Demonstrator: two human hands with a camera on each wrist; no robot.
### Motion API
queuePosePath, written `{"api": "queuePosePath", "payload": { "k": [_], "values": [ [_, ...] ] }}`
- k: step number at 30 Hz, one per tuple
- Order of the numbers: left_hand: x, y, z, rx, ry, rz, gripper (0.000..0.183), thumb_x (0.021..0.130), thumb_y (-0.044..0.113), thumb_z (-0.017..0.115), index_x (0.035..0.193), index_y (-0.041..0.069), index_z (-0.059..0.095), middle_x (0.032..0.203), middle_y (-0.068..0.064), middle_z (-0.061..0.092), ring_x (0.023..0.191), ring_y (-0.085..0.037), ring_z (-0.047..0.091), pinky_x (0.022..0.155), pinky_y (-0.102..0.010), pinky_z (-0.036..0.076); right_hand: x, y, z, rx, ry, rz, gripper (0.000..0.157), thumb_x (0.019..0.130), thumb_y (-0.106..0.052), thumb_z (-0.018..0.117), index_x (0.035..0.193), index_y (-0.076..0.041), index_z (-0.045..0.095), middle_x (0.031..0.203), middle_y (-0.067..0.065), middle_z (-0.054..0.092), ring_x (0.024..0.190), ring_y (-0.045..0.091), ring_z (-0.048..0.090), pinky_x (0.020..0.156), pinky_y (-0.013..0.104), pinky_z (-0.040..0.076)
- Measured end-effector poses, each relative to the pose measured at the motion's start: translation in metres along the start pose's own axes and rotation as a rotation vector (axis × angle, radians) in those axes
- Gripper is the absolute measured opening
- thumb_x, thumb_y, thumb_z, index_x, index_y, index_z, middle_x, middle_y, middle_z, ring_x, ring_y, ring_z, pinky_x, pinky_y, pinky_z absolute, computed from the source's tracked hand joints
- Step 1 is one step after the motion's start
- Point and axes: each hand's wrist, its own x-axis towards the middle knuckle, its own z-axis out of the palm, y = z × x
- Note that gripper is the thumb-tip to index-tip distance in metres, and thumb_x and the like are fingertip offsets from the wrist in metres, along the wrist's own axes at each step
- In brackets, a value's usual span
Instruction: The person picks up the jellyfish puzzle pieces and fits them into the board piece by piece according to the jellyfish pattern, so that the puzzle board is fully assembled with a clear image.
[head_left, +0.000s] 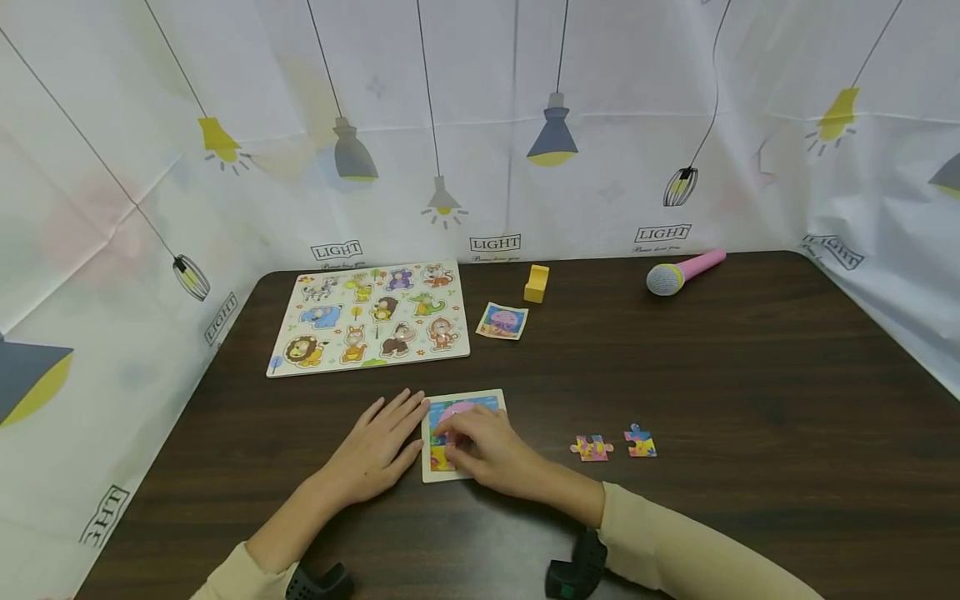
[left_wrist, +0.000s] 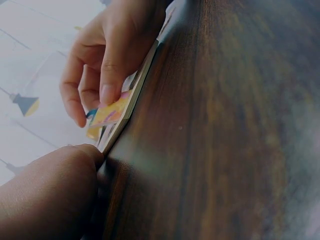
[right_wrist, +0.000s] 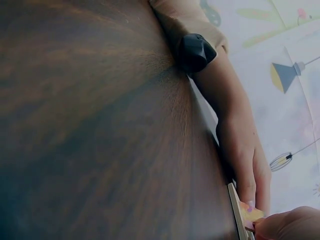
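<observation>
A small jigsaw tray (head_left: 426, 454) with a pale frame and a sea picture inside lies on the table. My right hand (head_left: 491, 450) is over it and pinches a yellow and pink jigsaw piece (left_wrist: 112, 111) between thumb and fingers, tilted above the frame in the left wrist view. Its fingers hide part of the picture. Flat beside the tray, my left hand (head_left: 378, 454) touches the left edge with its fingers stretched out. To the right lie two loose jigsaw pieces, a pink and yellow one (head_left: 592, 448) and a blue and yellow one (head_left: 641, 442).
An animal peg board (head_left: 341, 329) lies at the back left. Beside it are a small picture card (head_left: 502, 322) and a yellow block (head_left: 536, 284). A pink toy microphone (head_left: 686, 272) rests at the back right, before a lamp-patterned cloth (head_left: 600, 183).
</observation>
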Motion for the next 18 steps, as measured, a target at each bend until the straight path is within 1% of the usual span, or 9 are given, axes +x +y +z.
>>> {"api": "queuePosePath", "payload": {
  "k": [3,8,12,18],
  "values": [
    [0.0000,0.0000,0.0003,0.005,0.004,0.002,0.053,0.095,0.029,0.048,0.140,0.004,0.036,0.144,-0.012,0.033,0.134,-0.028,0.026,0.104,-0.054,0.020,0.0002,-0.0014,0.0000,-0.018,-0.016,0.036,0.019,0.084,-0.014,0.066,0.103,-0.013,0.064,0.088,-0.007,0.058,0.094,0.012,0.046,0.080,0.037,0.034],
    [-0.0005,0.0002,-0.0002,0.003,0.000,-0.001,0.053,0.095,0.029,0.047,0.141,0.004,0.036,0.145,-0.012,0.033,0.134,-0.028,0.025,0.104,-0.054,0.020,-0.0005,-0.0007,0.0019,-0.055,-0.029,0.057,0.024,0.081,-0.017,0.069,0.105,-0.014,0.065,0.094,-0.006,0.059,0.097,0.013,0.044,0.079,0.038,0.033],
    [-0.0003,0.0002,-0.0004,0.003,-0.002,-0.002,0.053,0.095,0.030,0.047,0.141,0.005,0.036,0.145,-0.011,0.033,0.134,-0.028,0.025,0.105,-0.053,0.020,-0.0007,-0.0012,0.0022,-0.077,-0.018,0.068,0.028,0.079,-0.020,0.072,0.105,-0.014,0.065,0.098,-0.004,0.058,0.098,0.014,0.044,0.081,0.038,0.033],
    [0.0000,0.0008,-0.0004,0.011,-0.006,-0.005,0.053,0.096,0.030,0.047,0.141,0.005,0.036,0.145,-0.011,0.033,0.134,-0.028,0.025,0.105,-0.053,0.020,-0.0013,-0.0014,0.0033,-0.124,-0.002,0.078,0.028,0.077,-0.025,0.073,0.103,-0.015,0.066,0.100,-0.003,0.056,0.099,0.017,0.042,0.081,0.039,0.032]
  ]
}}
